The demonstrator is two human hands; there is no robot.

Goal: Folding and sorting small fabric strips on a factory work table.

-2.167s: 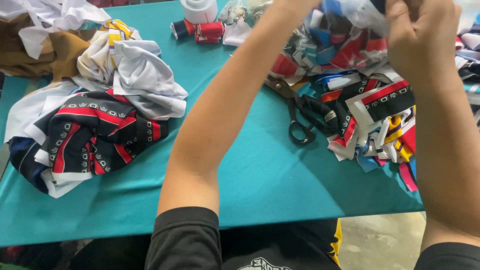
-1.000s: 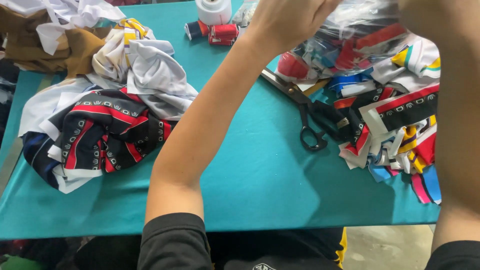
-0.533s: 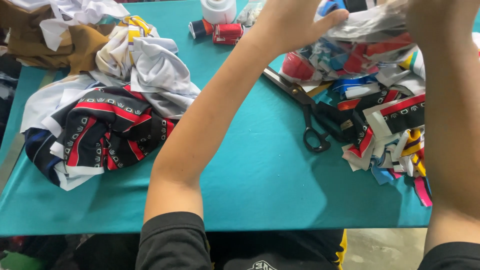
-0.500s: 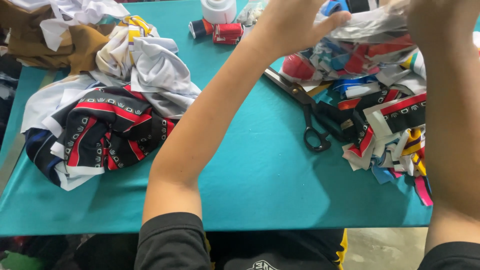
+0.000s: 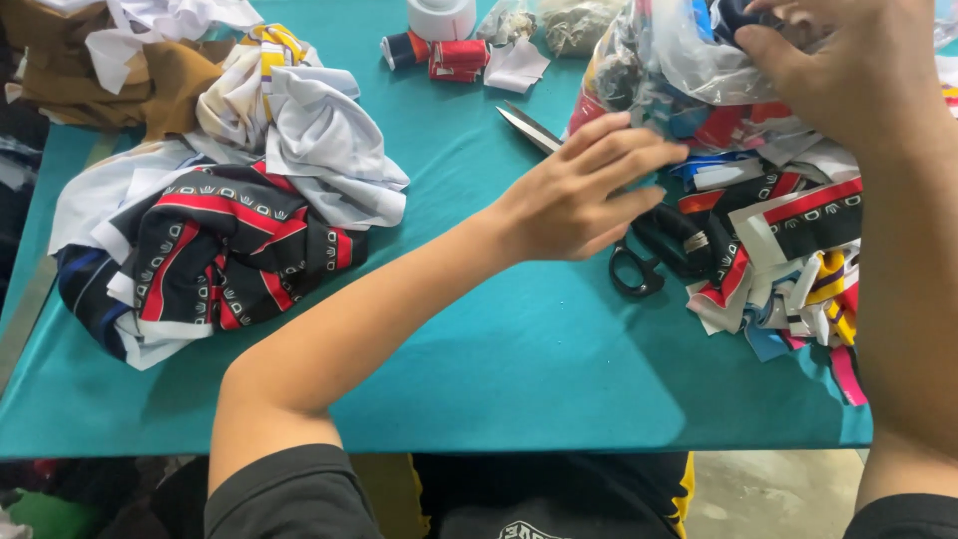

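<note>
Plastic bag (image 5: 679, 60) under both hands (image 5: 574, 195)

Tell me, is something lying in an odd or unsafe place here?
Perhaps the scissors: they lie under the left hand, handles half buried in fabric scraps, blade tip poking out. The right hand is on a plastic bag.

Bright, even light from overhead; soft arm shadows fall on the teal surface (image 5: 499, 359). Sharp focus, slight blur at the top edge.
</note>
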